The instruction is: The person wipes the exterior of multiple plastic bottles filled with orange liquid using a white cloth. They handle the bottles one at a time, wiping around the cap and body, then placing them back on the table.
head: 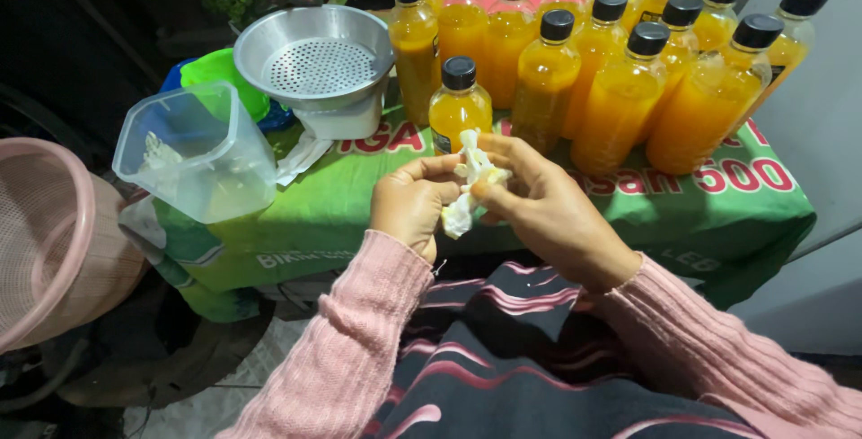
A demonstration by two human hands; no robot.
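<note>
— On the table (359, 201) with its green cover stand the orange bottles (620, 89), a metal strainer (316, 55) and a clear tub (199, 147); anything at risk?

— Possibly. Both hands work right by the small bottle (458, 102); a sideways tug could knock it.

— And each grip?

— Left hand (413, 206) and right hand (539, 206) are closed, pinching a white plastic twist (467, 189), its long axis near upright, top tilted slightly left.

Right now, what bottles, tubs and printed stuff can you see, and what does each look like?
Bottles: crowd at the table's back, orange liquid, black caps.
Small bottle: in front, rounder, dark label.
Printed cover: over the table, green with red and white letters.
Plastic tub: left edge, clear, tilted.
Metal strainer: behind the tub, round, silver.
White wad: pinched by left hand and right hand.
</note>
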